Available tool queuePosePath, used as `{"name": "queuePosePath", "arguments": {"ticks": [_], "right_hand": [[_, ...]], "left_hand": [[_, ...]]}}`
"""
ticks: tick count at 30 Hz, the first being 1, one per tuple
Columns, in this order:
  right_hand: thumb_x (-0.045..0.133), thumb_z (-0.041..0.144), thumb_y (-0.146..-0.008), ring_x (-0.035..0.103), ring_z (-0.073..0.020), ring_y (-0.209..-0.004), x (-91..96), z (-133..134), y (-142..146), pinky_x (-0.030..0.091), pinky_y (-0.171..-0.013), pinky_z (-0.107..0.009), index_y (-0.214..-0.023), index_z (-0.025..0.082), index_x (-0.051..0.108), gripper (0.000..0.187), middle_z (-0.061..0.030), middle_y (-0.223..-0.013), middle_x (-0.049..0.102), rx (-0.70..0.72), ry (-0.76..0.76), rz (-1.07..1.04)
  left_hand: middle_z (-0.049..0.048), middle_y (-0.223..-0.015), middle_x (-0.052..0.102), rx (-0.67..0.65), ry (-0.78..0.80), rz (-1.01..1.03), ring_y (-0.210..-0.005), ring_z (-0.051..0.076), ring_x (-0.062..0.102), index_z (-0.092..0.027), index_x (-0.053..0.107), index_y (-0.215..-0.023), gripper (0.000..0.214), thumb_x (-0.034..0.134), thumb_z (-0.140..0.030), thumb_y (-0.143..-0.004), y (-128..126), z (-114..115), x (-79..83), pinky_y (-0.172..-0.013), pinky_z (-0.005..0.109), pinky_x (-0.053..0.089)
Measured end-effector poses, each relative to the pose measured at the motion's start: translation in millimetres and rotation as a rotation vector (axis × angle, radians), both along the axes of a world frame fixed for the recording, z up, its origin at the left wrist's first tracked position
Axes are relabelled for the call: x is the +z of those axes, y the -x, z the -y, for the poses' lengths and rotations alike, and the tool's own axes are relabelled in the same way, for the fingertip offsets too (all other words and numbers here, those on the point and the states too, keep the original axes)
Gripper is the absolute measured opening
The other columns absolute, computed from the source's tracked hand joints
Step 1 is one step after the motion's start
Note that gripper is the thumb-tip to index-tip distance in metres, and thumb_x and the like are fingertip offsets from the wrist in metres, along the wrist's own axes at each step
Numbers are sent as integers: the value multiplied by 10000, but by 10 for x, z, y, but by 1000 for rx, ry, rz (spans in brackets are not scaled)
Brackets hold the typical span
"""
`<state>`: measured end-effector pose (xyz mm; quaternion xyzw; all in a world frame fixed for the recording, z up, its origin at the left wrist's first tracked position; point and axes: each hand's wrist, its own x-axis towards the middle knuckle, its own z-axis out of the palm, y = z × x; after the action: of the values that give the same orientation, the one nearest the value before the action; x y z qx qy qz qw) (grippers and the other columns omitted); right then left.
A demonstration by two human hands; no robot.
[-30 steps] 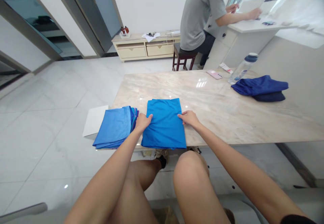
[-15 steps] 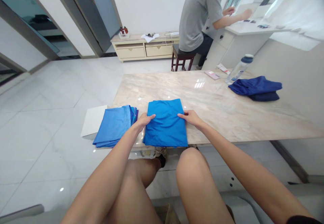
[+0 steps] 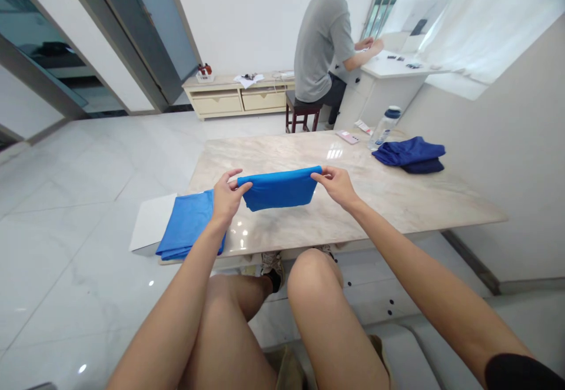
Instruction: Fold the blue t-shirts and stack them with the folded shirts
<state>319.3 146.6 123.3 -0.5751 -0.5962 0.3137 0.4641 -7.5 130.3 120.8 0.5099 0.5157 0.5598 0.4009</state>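
Note:
A folded bright blue cloth [image 3: 281, 190] is held up over the marble-patterned table, gripped at both ends of its top fold. My left hand [image 3: 228, 195] pinches the left end between thumb and fingers, with the index finger stretched out. At the right end, my right hand [image 3: 336, 185] closes its thumb and fingers on the fold. The cloth's lower part hangs down. Left of it lies a pile of folded blue fabric [image 3: 188, 225], partly covered by my left hand and forearm.
The pile rests by a white box [image 3: 150, 222] at the left end of the table [image 3: 265, 152]. Farther right are dark blue fabric [image 3: 410, 153], a water bottle [image 3: 385, 127] and a pink phone [image 3: 348, 137]. Beyond, a person [image 3: 321, 43] sits on a stool at a white counter [image 3: 392, 67].
The blue cloth, flat on the table before, has been lifted by both hands and now hangs doubled over. My view has shifted slightly.

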Motion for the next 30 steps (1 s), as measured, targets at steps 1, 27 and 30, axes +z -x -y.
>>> {"name": "queuePosePath", "arguments": {"ticks": [1,27,30], "right_hand": [[822,344,-893,744,-248,-1002,95,18,-19,585,-961,-340,-928,179,819,169,-61,-975,835,-8,-41,42],[823,240,-920,739,-268,-1018,378,129,-41,567,-1030,-452,-1101,220,854,185,-69,-1066,833,108,-351,271],[762,278,-993,714,-283,-1029,352,209,-39,545,-1032,-463,-1033,225,837,100,-81,-1042,822,86,-415,367]], "left_hand": [[58,-935,841,24,-26,-21,-877,239,789,-166,707,-1318,692,943,-401,-711,-5,24,66,-891,378,636],[51,-881,807,193,-18,-413,-898,287,781,-215,854,-1051,403,897,-452,-729,218,51,123,-873,402,609],[49,-904,782,204,-61,-478,-883,261,752,-225,820,-946,283,867,-435,-763,230,44,87,-887,387,597]]}}
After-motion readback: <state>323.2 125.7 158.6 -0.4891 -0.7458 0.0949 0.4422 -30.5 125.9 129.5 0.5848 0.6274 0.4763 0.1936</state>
